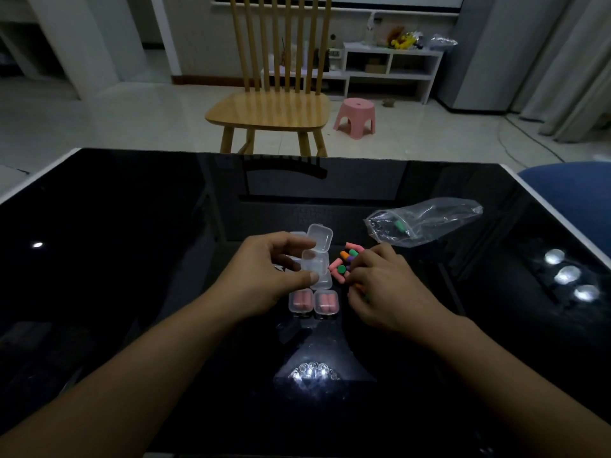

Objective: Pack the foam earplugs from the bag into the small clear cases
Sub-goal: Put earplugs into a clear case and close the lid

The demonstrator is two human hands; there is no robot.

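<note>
Two closed clear cases [313, 302], each holding pink earplugs, sit side by side on the black tabletop [132, 259]. At their 12 o'clock, the left hand [264, 276] pinches an open case [315, 259] between thumb and fingers, lid tipped up. At 3 o'clock of that case lies a loose pile of earplugs [344, 261], pink, orange, green and purple; the count is unclear. The right hand [383, 285] rests over the pile, fingers curled down on it. One bag [423, 223], at 1 o'clock, holds one green earplug.
</note>
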